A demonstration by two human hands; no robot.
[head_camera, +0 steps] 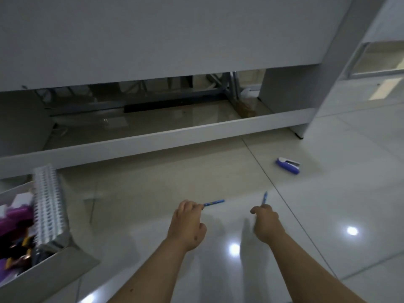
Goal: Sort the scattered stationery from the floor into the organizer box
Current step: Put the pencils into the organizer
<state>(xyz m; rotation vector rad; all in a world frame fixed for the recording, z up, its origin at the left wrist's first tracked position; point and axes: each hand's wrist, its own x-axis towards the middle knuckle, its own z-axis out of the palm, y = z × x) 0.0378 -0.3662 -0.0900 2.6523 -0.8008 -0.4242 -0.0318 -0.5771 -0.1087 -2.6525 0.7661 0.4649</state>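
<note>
My left hand (187,224) pinches one end of a blue pencil (215,202) that points to the right just above the tiled floor. My right hand (265,221) holds a second blue pen (264,198) by its lower end, tip pointing up and away. A blue and white stapler (288,165) lies on the floor further off to the right. The white organizer box (54,262) stands at the left edge, with purple and dark items inside and a white spiral-bound pad (49,204) standing in it.
A grey desk panel (153,40) with a low crossbar (175,134) spans the view ahead. Under it are metal legs and a dark strip. Glossy floor tiles (328,215) reflect ceiling lights.
</note>
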